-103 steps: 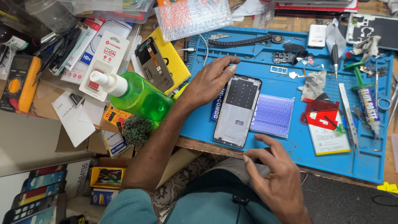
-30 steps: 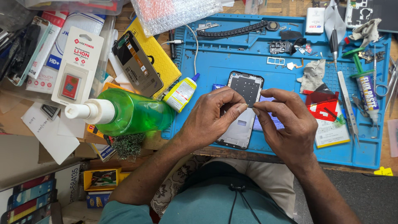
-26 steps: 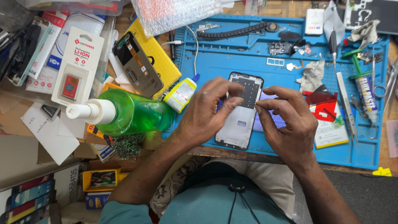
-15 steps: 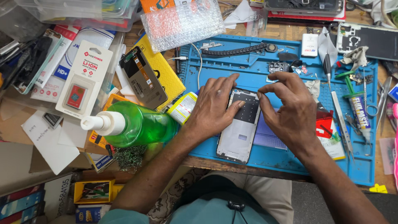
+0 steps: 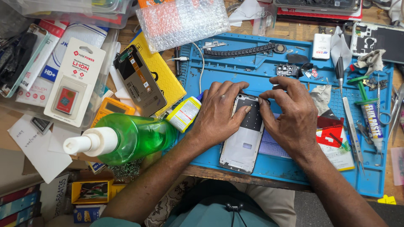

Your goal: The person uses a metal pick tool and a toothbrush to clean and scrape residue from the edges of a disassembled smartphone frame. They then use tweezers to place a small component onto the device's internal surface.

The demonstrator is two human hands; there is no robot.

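Note:
An opened phone frame [image 5: 244, 138] with a dark upper section lies on the blue work mat [image 5: 269, 67]. My left hand [image 5: 219, 111] rests on the frame's left side, thumb pressing onto its upper part. On the frame's right edge sits my right hand [image 5: 290, 115], its fingertips bent down at the top corner. Both hands press the frame flat against the mat. What lies under the fingertips is hidden.
A green spray bottle [image 5: 126, 138] lies on its side at the left, next to a small yellow-labelled glue bottle [image 5: 183, 113]. Tweezers [image 5: 352, 134], a glue tube [image 5: 372, 122], small parts and a rag crowd the mat's right side. Bubble wrap [image 5: 183, 19] sits behind.
My hands came together over the phone frame, then settled on its upper part; both now press down at its top edges. The view has shifted slightly.

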